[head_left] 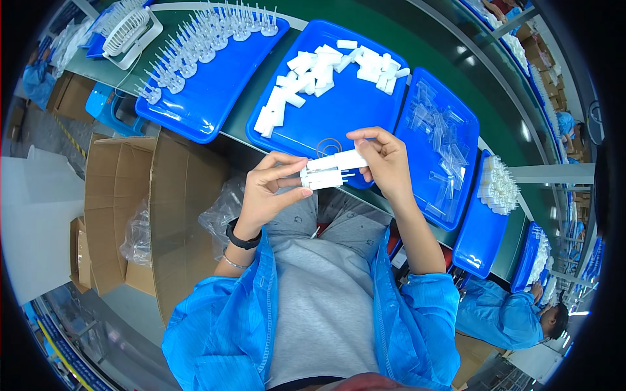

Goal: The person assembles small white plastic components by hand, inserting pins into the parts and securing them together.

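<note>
L hand [262,190] half-curled, pinching 1 wht pronged base [304,177], R hand [388,160] half-curled, pinching 1 wht block [347,159]

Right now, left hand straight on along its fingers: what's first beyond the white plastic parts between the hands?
Likely the right hand, facing the left hand across the white plastic parts; depth is unclear here.

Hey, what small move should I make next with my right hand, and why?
Perhaps ease the white block in your right hand leftward, toward your left hand: it sticks out farther right than the white part held there, whose thin prongs show bare tips.
</note>
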The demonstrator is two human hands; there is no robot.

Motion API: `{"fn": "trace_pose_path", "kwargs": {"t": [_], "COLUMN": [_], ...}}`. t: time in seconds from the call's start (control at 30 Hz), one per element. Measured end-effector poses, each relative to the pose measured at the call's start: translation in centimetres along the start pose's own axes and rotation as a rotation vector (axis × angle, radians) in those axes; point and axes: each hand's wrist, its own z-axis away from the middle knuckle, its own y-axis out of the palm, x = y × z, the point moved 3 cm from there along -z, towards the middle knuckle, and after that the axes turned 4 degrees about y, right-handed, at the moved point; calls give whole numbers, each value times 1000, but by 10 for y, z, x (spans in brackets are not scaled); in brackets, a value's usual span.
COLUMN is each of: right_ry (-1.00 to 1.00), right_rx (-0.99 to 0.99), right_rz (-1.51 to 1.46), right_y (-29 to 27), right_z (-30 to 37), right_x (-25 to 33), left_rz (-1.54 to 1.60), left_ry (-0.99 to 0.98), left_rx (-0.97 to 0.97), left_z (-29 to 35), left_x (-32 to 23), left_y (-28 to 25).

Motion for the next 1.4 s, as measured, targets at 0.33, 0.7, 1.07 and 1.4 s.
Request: {"fn": "trace_pose_path", "kwargs": {"t": [0.33, 0.7, 1.07, 1.4], "right_ry": [13, -112, -663, -1004], "right_rx": [142, 200, 134, 0], "right_rz": [-140, 36, 536, 982], "right_y": [-12, -17, -17, -9], "right_z": [8, 16, 17, 32], "right_x": [-5, 3, 19, 35], "left_rz": [92, 146, 195, 170], "left_ry": [-13, -32, -82, -79], "left_rx": [-9, 34, 56, 54], "left_z": [-1, -1, 1, 1], "left_x": [1, 2, 9, 6], "left_y": [-4, -1, -7, -4]}}
